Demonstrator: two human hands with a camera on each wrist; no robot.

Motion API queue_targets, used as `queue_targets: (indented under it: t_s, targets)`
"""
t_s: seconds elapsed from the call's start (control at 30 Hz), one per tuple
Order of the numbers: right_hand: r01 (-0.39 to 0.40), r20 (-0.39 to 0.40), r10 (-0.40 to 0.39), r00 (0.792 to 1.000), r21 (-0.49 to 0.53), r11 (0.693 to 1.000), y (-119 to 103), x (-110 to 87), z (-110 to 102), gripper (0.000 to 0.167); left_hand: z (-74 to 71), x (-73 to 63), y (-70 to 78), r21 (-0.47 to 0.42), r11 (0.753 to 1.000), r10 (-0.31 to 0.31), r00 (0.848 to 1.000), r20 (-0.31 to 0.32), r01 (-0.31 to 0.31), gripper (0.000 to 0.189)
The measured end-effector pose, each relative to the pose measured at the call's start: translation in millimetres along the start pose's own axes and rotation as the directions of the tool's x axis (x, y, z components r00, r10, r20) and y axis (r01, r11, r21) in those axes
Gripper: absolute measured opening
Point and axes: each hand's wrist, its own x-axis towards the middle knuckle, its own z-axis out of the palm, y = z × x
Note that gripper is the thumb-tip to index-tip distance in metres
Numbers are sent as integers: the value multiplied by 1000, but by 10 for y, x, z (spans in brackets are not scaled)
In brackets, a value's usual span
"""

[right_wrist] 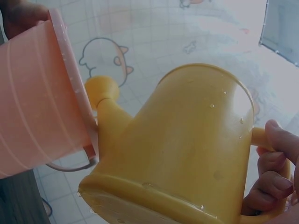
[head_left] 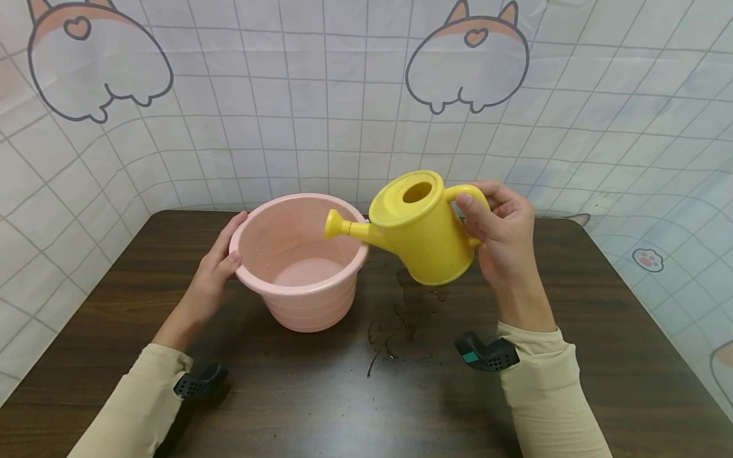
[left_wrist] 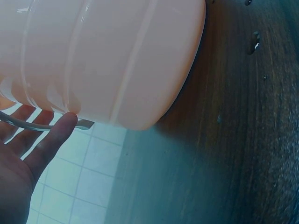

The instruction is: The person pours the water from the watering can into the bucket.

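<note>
Beyond water drops (head_left: 389, 348) on the dark surface (head_left: 321, 410), touching the upright pink basin's (head_left: 309, 305) rim with left hand (head_left: 210, 273) spread; gripping the tilted yellow watering can (head_left: 435, 245) by its handle in right hand (head_left: 508, 232), with spout (head_left: 366, 231) over the basin; all before a grid-printed white sheet (head_left: 349, 95).

Yellow watering can (head_left: 432, 242) aloft, tilted, spout (head_left: 371, 234) over round pink basin (head_left: 309, 306).

Screened booth: table (head_left: 343, 397), cartoon sheeting (head_left: 321, 95)
</note>
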Motion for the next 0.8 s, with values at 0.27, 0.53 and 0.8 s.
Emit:
queue_targets:
  t_s: [0.27,0.53,0.8]
  targets:
    - [6,13,-7,1000,21,1000,7,-4,24,9,4,0,-15,-7,1000,5,1000,-6,-5,57]
    - [-7,14,7,1000,28,1000,-2,-11,36,10,3,-7,-4,-8,1000,3,1000,-6,-3,56]
    - [-6,24,5,1000,32,999,-2,-11,25,10,2,-1,4,-8,1000,-2,1000,1,2,56]
